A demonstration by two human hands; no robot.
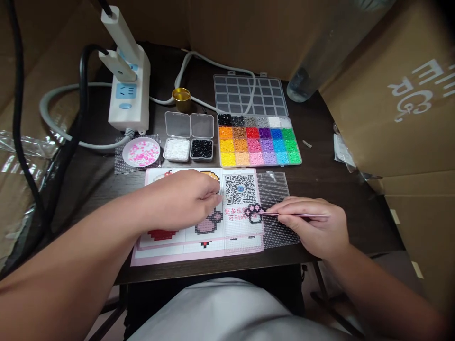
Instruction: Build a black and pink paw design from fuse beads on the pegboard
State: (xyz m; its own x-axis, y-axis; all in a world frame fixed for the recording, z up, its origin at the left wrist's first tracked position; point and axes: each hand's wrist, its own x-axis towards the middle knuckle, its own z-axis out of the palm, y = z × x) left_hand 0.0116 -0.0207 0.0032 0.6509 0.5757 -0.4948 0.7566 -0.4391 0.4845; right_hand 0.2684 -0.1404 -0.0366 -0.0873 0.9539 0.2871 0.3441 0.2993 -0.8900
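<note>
- Grasping tweezers (309,215) in its grip, the right hand (316,225) points to 9 o'clock.
- Bead paw (254,208) sits at their tips, 6 o'clock from the bead box (259,142).
- Left hand (188,196), grip clenched, is over paper sheets (163,253).

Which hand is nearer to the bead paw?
The right hand, just right of the bead paw, its tweezers reaching it; the left hand is farther, on the paw's left, over a printed sheet.

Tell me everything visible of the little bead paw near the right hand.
The bead paw is small, apparently plastic beads: black outline, pink toes, pale middle. It lies flat at the printed sheet's right edge, seemingly on clear pegboard. Tweezers in the right hand reach its right side; whether they touch is unclear.
</note>
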